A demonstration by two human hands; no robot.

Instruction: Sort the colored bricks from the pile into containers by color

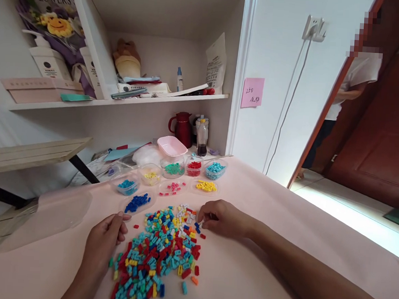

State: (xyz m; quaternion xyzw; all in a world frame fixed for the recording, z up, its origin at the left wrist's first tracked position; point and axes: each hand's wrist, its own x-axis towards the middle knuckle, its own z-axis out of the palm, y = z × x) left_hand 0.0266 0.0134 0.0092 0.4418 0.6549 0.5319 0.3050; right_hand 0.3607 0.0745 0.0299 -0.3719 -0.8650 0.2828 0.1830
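Observation:
A loose pile of small toy building bricks (163,248) in many colours lies on the pink table cover between my hands. At the pile's left edge, my left hand (105,235) is closed, thumb against the curled fingers; whatever is in it is hidden. My right hand (224,219) reaches down at the pile's upper right, thumb and fingers bent into a pinch beside dark blue bricks (197,227). Something whitish shows at its fingertips, too small to name. Just ahead of my left hand, dark blue bricks (138,203) sit in a shallow clear tray.
Behind the pile stand clear tubs of sorted bricks: light blue (215,167), red (194,168), green (173,168), yellow (206,186) and pink (173,187). A pink basin (171,147), red jug (183,129) and bottle (202,138) are farther back. A person (350,86) stands at the doorway.

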